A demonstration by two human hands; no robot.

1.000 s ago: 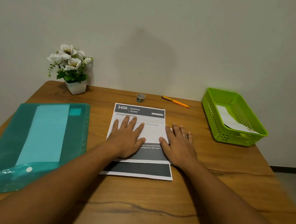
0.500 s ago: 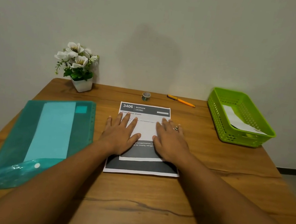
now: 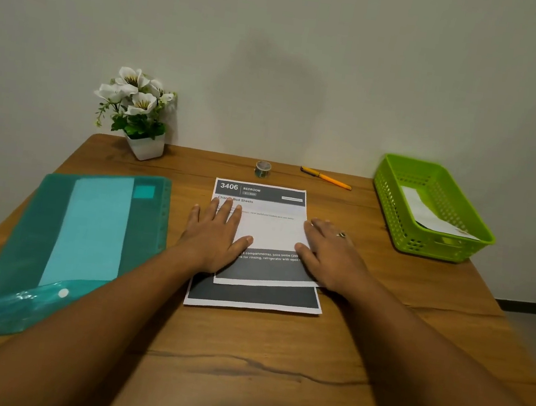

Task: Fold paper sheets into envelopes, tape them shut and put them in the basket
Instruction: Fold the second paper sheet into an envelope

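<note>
A printed paper sheet (image 3: 266, 230) with dark header and footer bands lies in the middle of the wooden table, folded over so its top layer ends short of the bottom edge. My left hand (image 3: 212, 238) presses flat on the sheet's left side, fingers spread. My right hand (image 3: 329, 255), wearing a ring, lies flat on the sheet's right edge. A small tape roll (image 3: 262, 169) stands just beyond the sheet. The green basket (image 3: 393, 199) sits at the right with a folded white envelope (image 3: 428, 215) inside.
A teal plastic folder (image 3: 84, 240) holding pale sheets lies at the left. A white pot of white flowers (image 3: 138, 114) stands at the back left. An orange pen (image 3: 328, 178) lies behind the sheet to the right. The wall rises right behind the table.
Both hands have slid along the folded sheet: the right hand moved in toward the middle and then back out to the right edge. The left hand shifted slightly left. The view has also shifted.
</note>
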